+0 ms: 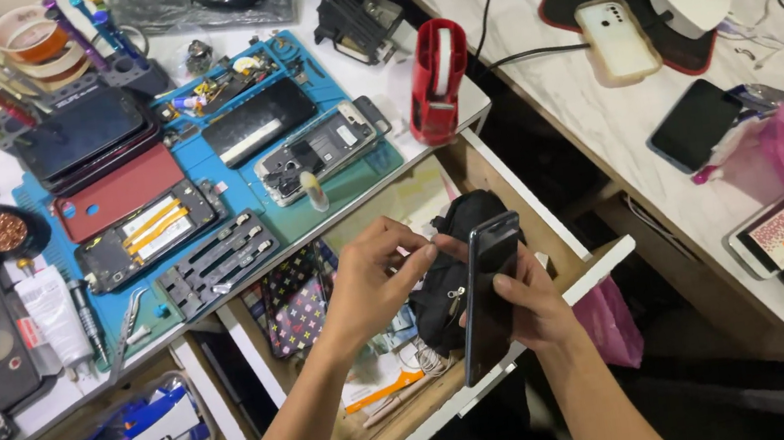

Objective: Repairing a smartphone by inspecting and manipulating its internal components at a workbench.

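Open drawer [550, 191] below, dark phone [490, 293] upright in right hand [533, 307] grip; left hand [370, 283] pinching its top edge

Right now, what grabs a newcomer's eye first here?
The two hands at centre: the right hand grips a dark phone on edge over the open drawer, while the left hand pinches at its top. Behind them, a blue mat is crowded with opened phones, and a red tape dispenser stands at the bench edge.
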